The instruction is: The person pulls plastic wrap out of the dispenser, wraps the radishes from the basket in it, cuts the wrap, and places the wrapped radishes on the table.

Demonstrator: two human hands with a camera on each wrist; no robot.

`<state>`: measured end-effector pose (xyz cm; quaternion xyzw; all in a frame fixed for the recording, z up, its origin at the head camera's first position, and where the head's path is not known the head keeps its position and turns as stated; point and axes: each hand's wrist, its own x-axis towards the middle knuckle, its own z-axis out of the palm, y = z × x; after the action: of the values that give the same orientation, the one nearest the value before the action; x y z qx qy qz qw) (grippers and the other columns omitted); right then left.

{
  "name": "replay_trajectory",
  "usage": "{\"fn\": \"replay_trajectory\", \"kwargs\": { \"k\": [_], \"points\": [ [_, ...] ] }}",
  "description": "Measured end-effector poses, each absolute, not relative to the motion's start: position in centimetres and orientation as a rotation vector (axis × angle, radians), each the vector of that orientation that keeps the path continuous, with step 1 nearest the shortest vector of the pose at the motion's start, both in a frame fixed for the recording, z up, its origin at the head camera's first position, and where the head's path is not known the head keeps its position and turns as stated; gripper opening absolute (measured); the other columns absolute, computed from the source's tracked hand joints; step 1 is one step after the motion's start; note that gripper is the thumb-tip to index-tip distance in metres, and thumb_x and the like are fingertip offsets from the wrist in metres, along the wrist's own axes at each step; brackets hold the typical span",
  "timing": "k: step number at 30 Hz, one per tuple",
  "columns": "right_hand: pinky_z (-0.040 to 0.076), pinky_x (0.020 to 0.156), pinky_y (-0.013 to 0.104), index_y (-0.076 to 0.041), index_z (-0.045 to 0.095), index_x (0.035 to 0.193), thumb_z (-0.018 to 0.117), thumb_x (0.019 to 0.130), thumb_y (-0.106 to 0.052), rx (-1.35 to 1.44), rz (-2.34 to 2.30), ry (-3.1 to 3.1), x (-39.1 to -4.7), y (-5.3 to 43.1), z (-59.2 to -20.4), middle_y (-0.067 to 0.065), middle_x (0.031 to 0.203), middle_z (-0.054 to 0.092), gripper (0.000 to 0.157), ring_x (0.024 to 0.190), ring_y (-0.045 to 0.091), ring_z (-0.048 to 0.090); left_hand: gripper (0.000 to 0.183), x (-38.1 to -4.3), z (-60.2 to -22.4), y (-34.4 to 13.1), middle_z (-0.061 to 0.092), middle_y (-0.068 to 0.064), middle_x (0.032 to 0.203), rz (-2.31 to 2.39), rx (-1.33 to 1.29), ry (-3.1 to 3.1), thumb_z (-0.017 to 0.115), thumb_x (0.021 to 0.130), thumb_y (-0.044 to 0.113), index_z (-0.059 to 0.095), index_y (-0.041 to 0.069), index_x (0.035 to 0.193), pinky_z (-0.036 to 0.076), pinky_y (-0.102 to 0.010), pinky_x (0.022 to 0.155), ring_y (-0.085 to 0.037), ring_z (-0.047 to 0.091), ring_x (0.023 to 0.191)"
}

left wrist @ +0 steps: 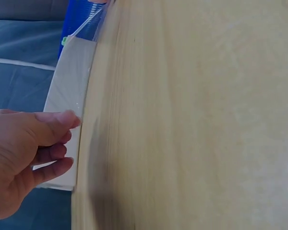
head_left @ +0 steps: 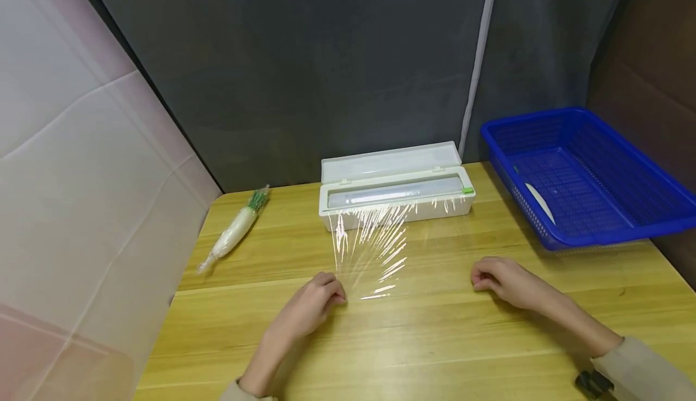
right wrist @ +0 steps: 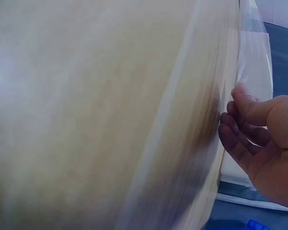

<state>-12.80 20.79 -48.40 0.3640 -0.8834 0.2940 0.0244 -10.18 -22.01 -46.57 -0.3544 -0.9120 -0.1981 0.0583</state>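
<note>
A sheet of clear plastic wrap (head_left: 375,256) stretches toward me from a white wrap dispenser box (head_left: 399,211), its lid raised. My left hand (head_left: 315,304) pinches the near left corner of the sheet between thumb and fingers; the left wrist view shows that hand (left wrist: 29,153) in front of the box. Over on the other side, my right hand (head_left: 508,283) pinches the right corner, where the film is hard to see in the head view. In the right wrist view, film runs up from the thumb and index fingertips of this hand (right wrist: 264,139). A green slider (head_left: 467,190) sits at the box's right end.
To the left lies a white radish (head_left: 236,232) with cut green tops, wrapped in film. A blue plastic basket (head_left: 592,235) stands on the right, with a white object (head_left: 540,203) partly seen in it. Dark curtain hangs behind the wooden table (head_left: 413,352).
</note>
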Motion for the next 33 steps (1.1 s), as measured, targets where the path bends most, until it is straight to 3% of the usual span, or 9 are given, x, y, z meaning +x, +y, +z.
{"fn": "replay_trajectory", "kwargs": {
  "k": [15,24,33],
  "points": [
    [0.047,0.062,0.024,-0.017,0.059,0.085,0.076,0.086,0.001,1.141,0.962,-2.879,-13.7,20.6,-48.0,-0.013,0.079,0.054,0.024,0.072,0.000,0.048,0.009,-11.2,-47.0,-21.9,0.064,0.000,0.089,-0.583,-1.109,-2.870,0.074,0.089,-0.001,0.070,0.007,0.089,0.054,-0.026,0.077,-0.017,0.061,0.088],
    [0.044,0.061,0.024,-0.018,0.060,0.085,0.076,0.089,-0.007,1.087,1.037,-2.994,-13.9,20.6,-47.3,-0.013,0.076,0.051,0.020,0.070,0.001,0.047,0.012,-11.4,-47.0,-22.0,0.062,0.001,0.089,-0.630,-1.108,-2.898,0.076,0.088,-0.001,0.068,0.008,0.090,0.054,-0.028,0.077,-0.016,0.060,0.088],
    [0.044,0.060,0.023,-0.017,0.061,0.087,0.077,0.090,-0.012,1.100,1.068,-2.991,-13.7,20.7,-47.0,-0.013,0.076,0.052,0.017,0.069,0.001,0.048,0.010,-11.3,-46.7,-22.0,0.061,0.004,0.087,-0.726,-1.024,-2.973,0.077,0.090,0.019,0.070,0.011,0.089,0.053,-0.028,0.075,-0.010,0.058,0.082]
  ]
}}
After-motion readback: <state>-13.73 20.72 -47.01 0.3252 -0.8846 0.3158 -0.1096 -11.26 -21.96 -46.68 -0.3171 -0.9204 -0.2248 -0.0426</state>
